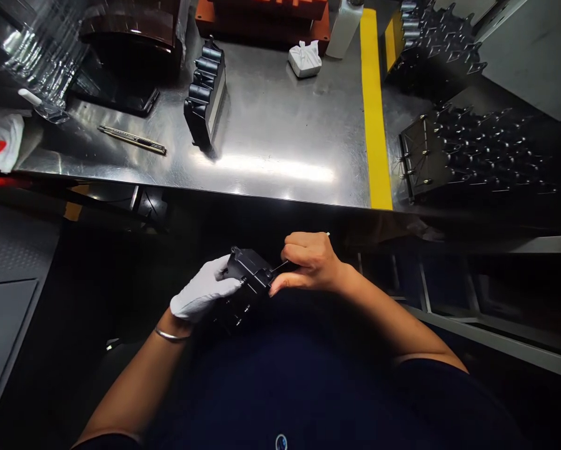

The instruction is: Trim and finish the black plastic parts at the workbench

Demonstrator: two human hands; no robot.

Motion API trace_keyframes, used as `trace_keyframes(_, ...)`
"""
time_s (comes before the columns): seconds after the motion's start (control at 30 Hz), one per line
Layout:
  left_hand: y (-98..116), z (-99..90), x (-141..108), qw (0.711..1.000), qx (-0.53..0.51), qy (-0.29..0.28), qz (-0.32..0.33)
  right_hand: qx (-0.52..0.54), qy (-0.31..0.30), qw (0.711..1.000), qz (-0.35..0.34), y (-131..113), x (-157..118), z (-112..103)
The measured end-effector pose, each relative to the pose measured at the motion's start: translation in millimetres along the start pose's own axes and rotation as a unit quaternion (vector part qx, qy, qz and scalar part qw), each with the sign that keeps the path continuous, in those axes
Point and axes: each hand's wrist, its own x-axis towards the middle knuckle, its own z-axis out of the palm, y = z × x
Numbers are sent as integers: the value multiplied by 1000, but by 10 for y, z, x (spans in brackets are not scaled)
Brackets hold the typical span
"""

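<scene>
My left hand [206, 290], in a white glove, grips a black moulded plastic part [249, 270] in front of my body, below the bench edge. Fingers and thumb are closed around the part's left side. My bare right hand [312, 261] is closed around a slim tool [280, 267]. Its thin dark end meets the part's right edge, and a small pale end shows behind the fist. The right thumb is against or very near the part's corner. Most of the tool is hidden in the fist, so its exact kind cannot be made out.
On the metal bench [280, 125] stand a ribbed black part [206, 94], a slim metallic cutter [132, 139] and a white block [305, 60]. An orange-red fixture [262, 28] is behind. Right of the yellow strip [375, 112] are stacked black parts [491, 150]. Clear plastic wrap [41, 50] lies left.
</scene>
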Motion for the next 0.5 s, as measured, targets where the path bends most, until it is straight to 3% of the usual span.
trace_keyframes(0.23, 4, 13, 4, 1000, -14, -11, 22, 23, -8, 1000, 11, -18, 21, 11)
trace_keyframes(0.5, 10, -33, -16, 1000, 10, 3, 14, 187, -138, 971, 55, 4, -40, -17)
